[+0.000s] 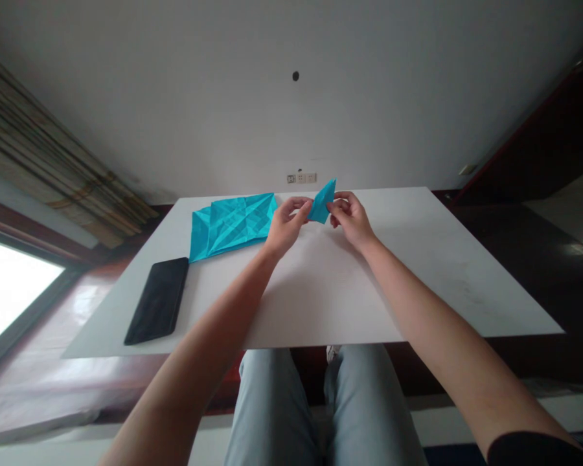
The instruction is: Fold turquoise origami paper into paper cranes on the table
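Note:
A small piece of folded blue paper (324, 202) is held up over the far part of the white table (320, 291), its pointed tip facing up. My left hand (289, 221) pinches its left side between thumb and fingers. On the right edge, the thumb and fingertips of my right hand (350, 217) grip the same paper. Left of my left hand lie creased blue paper sheets (238, 223), overlapping one another and showing many fold lines. Part of their right end is covered by my left hand.
A black tablet or large phone (158, 301) lies near the table's left edge. Behind the table stands a pale wall with sockets (301, 177). A patterned curtain (53, 142) hangs at the left. My knees (276, 401) are below the front edge.

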Demonstrator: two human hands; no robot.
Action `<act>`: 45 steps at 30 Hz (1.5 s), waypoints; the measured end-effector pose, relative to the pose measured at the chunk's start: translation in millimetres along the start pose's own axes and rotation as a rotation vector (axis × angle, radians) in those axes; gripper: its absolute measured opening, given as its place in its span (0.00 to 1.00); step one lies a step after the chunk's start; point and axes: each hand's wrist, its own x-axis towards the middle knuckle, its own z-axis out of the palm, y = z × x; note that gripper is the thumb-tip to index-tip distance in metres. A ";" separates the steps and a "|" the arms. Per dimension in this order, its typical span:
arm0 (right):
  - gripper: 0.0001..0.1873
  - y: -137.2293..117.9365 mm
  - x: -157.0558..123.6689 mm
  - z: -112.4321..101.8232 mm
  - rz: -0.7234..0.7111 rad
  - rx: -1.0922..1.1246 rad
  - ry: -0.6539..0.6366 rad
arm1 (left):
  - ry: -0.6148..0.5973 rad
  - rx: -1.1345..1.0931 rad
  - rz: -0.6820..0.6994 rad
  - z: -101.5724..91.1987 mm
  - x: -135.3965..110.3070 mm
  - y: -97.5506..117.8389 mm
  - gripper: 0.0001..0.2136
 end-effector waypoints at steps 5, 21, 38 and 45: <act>0.41 -2.0 -1.2 1.5 0.032 0.017 0.027 | -0.008 -0.001 0.067 0.3 -1.2 1.9 0.18; 0.38 0.3 -5.5 5.1 0.036 -0.015 -0.090 | 0.041 0.147 0.027 3.8 -5.1 -1.5 0.17; 0.39 12.9 0.4 -0.1 -0.083 -0.064 -0.052 | 0.055 -0.014 -0.003 3.0 -1.0 1.6 0.21; 0.36 14.1 0.2 -1.6 -0.106 -0.084 -0.039 | -0.031 -0.049 -0.100 6.4 -10.2 12.3 0.25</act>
